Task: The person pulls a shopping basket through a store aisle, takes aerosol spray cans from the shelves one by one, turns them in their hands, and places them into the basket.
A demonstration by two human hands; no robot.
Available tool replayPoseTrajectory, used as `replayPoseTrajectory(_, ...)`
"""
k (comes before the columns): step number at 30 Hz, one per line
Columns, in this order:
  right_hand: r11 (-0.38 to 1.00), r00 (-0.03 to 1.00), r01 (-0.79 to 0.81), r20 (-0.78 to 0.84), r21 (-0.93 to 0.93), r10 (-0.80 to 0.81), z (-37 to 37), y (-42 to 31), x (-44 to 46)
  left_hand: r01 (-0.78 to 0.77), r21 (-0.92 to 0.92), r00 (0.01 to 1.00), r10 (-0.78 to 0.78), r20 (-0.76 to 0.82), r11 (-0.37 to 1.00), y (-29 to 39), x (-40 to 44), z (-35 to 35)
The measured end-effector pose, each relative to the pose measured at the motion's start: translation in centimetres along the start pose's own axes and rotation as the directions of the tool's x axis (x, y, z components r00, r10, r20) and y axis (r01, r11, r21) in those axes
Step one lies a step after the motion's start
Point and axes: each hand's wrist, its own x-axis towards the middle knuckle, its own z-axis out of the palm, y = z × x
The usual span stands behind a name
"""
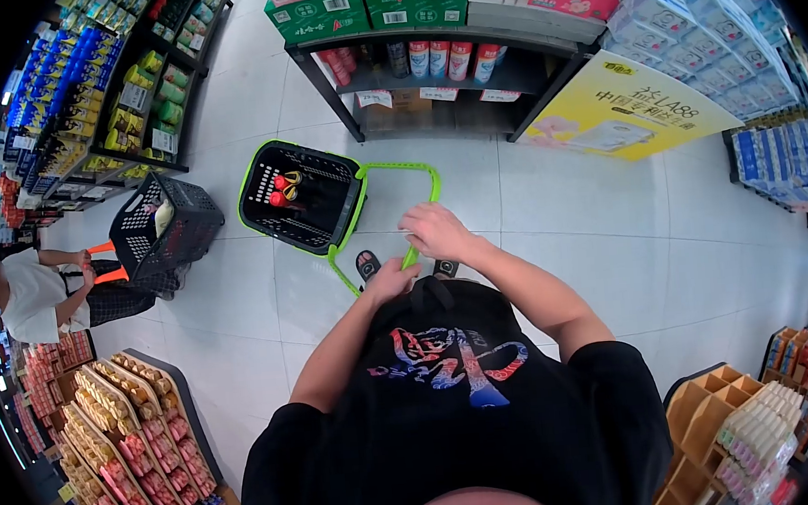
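My left hand (394,278) is closed round the lime-green handle (428,168) of a black shopping basket, close in front of my body. A little farther along the same handle is my right hand (437,232), its fingers curled over the bar. The shopping basket (260,228) rests on the floor ahead and to the left, with perforated black sides and a lime-green rim. Inside it lie a couple of small red-topped items (282,192) with yellow and dark parts, too small to name surely.
At the left, another person (33,301) holds a dark cart (169,223) with orange handles. A black display shelf (447,78) with boxes and cans stands ahead, beside a yellow sign (630,106). Snack racks (134,445) are at lower left, a wooden stand (710,399) at lower right.
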Motion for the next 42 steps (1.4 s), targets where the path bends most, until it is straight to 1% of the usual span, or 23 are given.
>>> replayPoseTrajectory(2, 0.997, 0.999, 0.035, -0.014, -0.066, -0.036, 0.6, 0.9, 0.9, -0.047, 0.333, 0.981, 0.106, -0.164, 0.942, -3.7, 0.5, -0.3)
replayPoseTrajectory(4, 0.981, 0.991, 0.082, 0.117, -0.174, -0.062, 1.4, 2.9, 0.4, -0.046, 0.285, 0.980, 0.099, -0.175, 0.957, -3.1, -0.6, 0.2)
replayPoseTrajectory(5, 0.982, 0.991, 0.082, 0.122, -0.173, -0.061, 2.0, 3.1, 0.2, -0.057, 0.243, 0.977, 0.104, -0.185, 0.968, -2.7, -1.6, 0.0)
replayPoseTrajectory(7, 0.946, 0.949, 0.136, 0.314, -0.295, -0.038, 3.2, 3.2, 0.1, -0.101, 0.282, 0.965, 0.163, -0.204, 0.954, -3.9, -2.7, -0.6)
replayPoseTrajectory(8, 0.946, 0.947, 0.143, 0.318, -0.292, -0.045, 3.6, 3.3, 0.1, -0.143, 0.329, 0.949, 0.224, -0.221, 0.933, -4.4, -3.3, -0.9)
replayPoseTrajectory(10, 0.973, 0.911, 0.176, 0.399, -0.148, -0.104, 3.7, 4.6, -1.3, -0.129, 0.314, 0.950, 0.208, -0.234, 0.941, -3.9, -4.3, 0.0)
replayPoseTrajectory(12, 0.975, 0.882, 0.177, 0.460, -0.133, -0.098, 4.8, 3.6, -1.4, -0.123, 0.296, 0.951, 0.197, -0.238, 0.947, -3.8, -6.5, -0.1)
replayPoseTrajectory(14, 0.977, 0.851, 0.179, 0.516, -0.117, -0.094, 6.2, 2.5, -1.2, 0.048, 0.358, 0.963, 0.052, -0.265, 0.932, -4.1, -7.9, -0.5)
replayPoseTrajectory(16, 0.987, 0.821, 0.117, 0.569, -0.109, -0.034, 7.1, 1.4, -0.6, 0.042, 0.337, 0.959, 0.057, -0.277, 0.940, -5.0, -8.7, -0.9)
replayPoseTrajectory(20, 0.987, 0.758, 0.115, 0.652, -0.110, -0.016, 6.8, 0.3, -0.1, 0.062, 0.334, 0.952, 0.044, -0.301, 0.940, -5.8, -9.6, -0.6)
replayPoseTrajectory(21, 0.996, 0.739, 0.058, 0.674, -0.073, 0.006, 6.3, -0.2, 0.3, 0.066, 0.332, 0.951, 0.042, -0.307, 0.941, -6.4, -9.8, -0.9)
replayPoseTrajectory(22, 0.999, 0.718, 0.000, 0.696, -0.039, 0.027, 5.9, -0.5, 0.7, 0.065, 0.349, 0.959, 0.038, -0.281, 0.935, -7.2, -9.7, -1.3)
replayPoseTrajectory(24, 1.000, 0.712, 0.000, 0.702, -0.018, 0.013, 5.1, -0.1, 0.7, 0.068, 0.364, 0.965, 0.031, -0.261, 0.929, -8.1, -8.8, -1.0)
replayPoseTrajectory(27, 1.000, 0.709, -0.021, 0.705, 0.020, 0.001, 4.3, -1.6, 1.3, 0.010, 0.340, 0.962, 0.083, -0.258, 0.940, -8.1, -9.5, -1.8)
replayPoseTrajectory(29, 0.998, 0.713, -0.033, 0.701, 0.044, -0.007, 4.3, -2.1, 1.3, 0.073, 0.267, 0.981, -0.022, -0.192, 0.961, -5.1, -9.8, -2.4)
replayPoseTrajectory(30, 0.993, 0.717, -0.069, 0.696, 0.095, -0.016, 4.5, -2.1, 1.2, 0.074, 0.267, 0.981, -0.022, -0.192, 0.961, -4.6, -9.4, -2.6)
replayPoseTrajectory(32, 0.984, 0.726, -0.101, 0.688, 0.145, -0.027, 4.7, -1.6, 0.7, 0.001, 0.104, 0.972, 0.024, -0.235, 0.995, -3.5, -7.9, -2.6)
replayPoseTrajectory(33, 0.968, 0.746, -0.142, 0.665, 0.205, -0.031, 4.7, -1.7, 0.7, -0.002, 0.108, 0.972, 0.027, -0.234, 0.994, -3.0, -7.2, -2.9)
replayPoseTrajectory(35, 0.948, 0.768, -0.184, 0.640, 0.261, -0.027, 4.8, -2.0, 0.6, -0.131, -0.102, 0.973, 0.109, -0.203, 0.986, -2.3, -6.2, -3.5)
replayPoseTrajectory(37, 0.911, 0.814, -0.262, 0.579, 0.319, 0.031, 4.8, -2.1, 0.4, -0.117, -0.134, 0.980, 0.093, -0.174, 0.984, -1.8, -5.4, -3.9)
replayPoseTrajectory(39, 0.902, 0.834, -0.263, 0.551, 0.341, 0.035, 4.5, -1.2, 0.0, -0.098, -0.166, 0.987, 0.074, -0.145, 0.981, -0.8, -4.6, -3.7)
replayPoseTrajectory(40, 0.893, 0.850, -0.264, 0.526, 0.364, 0.037, 4.3, -1.2, -0.2, -0.038, -0.195, 0.994, 0.018, -0.105, 0.980, -0.2, -4.7, -3.7)
replayPoseTrajectory(42, 0.920, 0.839, -0.262, 0.540, 0.292, 0.067, 3.2, -1.9, -0.1, 0.022, -0.218, 0.998, -0.035, -0.058, 0.976, 0.3, -4.8, -3.6)
